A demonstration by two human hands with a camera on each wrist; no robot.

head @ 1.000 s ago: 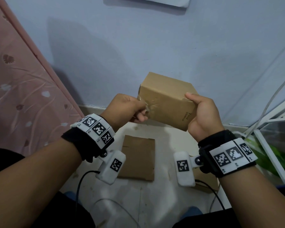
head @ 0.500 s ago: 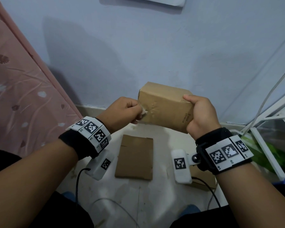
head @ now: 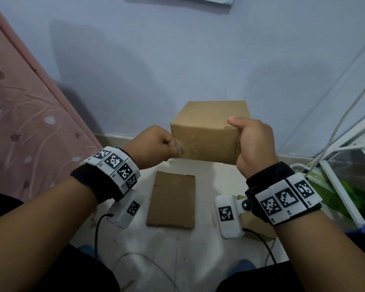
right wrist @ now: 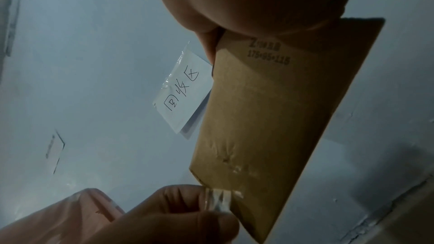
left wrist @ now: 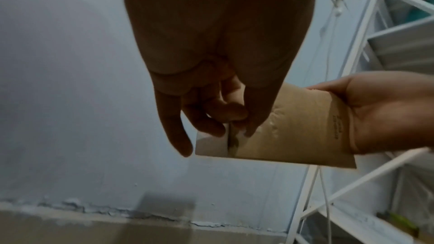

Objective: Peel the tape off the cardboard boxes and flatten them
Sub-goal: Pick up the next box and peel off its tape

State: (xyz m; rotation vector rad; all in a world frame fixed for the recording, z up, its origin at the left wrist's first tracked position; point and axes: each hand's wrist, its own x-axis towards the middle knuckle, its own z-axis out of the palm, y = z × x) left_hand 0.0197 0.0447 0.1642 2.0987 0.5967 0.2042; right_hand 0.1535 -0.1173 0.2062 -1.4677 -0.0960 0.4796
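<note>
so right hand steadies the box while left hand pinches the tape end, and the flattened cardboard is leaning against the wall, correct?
Not quite: the flattened cardboard lies flat on the floor, as the head view shows. The right hand does grip the box while the left hand pinches the tape.

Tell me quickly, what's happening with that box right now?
Right hand grips the cardboard box aloft. Left hand pinches clear tape at its edge. Nothing in the way.

Left hand (left wrist: 211, 84) pinches what looks like tape (left wrist: 212, 145) at box (left wrist: 293, 129) corner; right hand (left wrist: 387, 112) grips box's far end; white rack (left wrist: 366, 183) behind.
</note>
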